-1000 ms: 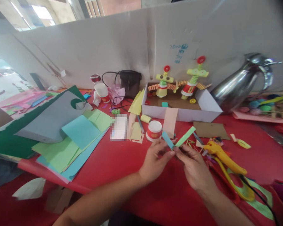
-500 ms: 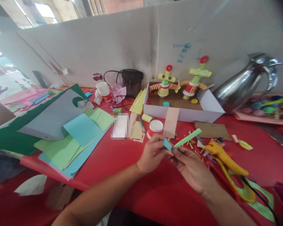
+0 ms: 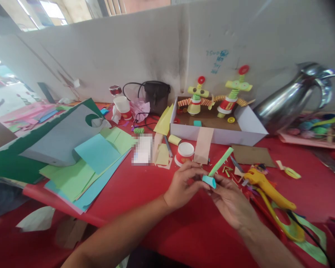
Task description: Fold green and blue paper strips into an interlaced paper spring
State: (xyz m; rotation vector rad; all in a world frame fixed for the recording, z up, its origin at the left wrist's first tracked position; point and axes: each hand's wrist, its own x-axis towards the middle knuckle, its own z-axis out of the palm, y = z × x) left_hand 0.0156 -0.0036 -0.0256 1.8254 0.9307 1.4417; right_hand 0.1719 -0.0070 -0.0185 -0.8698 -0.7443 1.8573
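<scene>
Above the red table, my left hand (image 3: 184, 184) pinches a small blue paper tube (image 3: 209, 181) between thumb and fingers. The tube's open end faces right and toward me. My right hand (image 3: 230, 199) is closed around the lower end of a light green paper strip (image 3: 221, 162), with its fingertips close against the tube. The strip slants up to the right behind the tube. Whether the two papers are joined is hidden by the fingers. Just behind my left hand stands a red and white paper cup (image 3: 185, 152), upside down.
Coloured paper sheets (image 3: 97, 150) lie at left. At the back, a shallow box (image 3: 214, 134) holds two paper-cup robot figures (image 3: 195, 106). On the right are a yellow glue gun (image 3: 268, 188), yellow-handled scissors (image 3: 270, 214), a brown cardboard piece (image 3: 254, 155) and a metal jug (image 3: 287, 98).
Both hands have shifted slightly right. The blue tube has turned, so its open end now points right and toward me. The green strip stands a little steeper.
</scene>
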